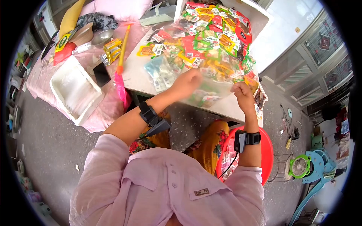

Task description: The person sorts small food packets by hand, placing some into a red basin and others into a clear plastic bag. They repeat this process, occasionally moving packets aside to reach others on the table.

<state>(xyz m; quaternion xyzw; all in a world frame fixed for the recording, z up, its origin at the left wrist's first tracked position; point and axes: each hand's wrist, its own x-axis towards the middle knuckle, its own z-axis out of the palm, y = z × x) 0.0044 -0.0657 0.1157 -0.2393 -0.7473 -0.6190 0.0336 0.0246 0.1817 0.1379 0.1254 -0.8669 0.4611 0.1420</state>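
Observation:
Between my two hands a clear plastic bag (213, 87) is stretched over the near edge of the white table (137, 73). My left hand (189, 82) is closed at the bag's left side, slightly blurred. Closed as well, my right hand (242, 91) pinches its upper right corner. Packets in green, red and yellow wrappers (211, 41) lie heaped beyond the bag. Left of my left hand rests a stack of clear and bluish plastic bags (161, 73).
A red tub (267, 150) with packets stands below my right forearm. On the pink-covered bed at left are a white foam box (75, 90), a phone (102, 74) and a metal bowl (102, 38). A green fan (300, 166) stands at right.

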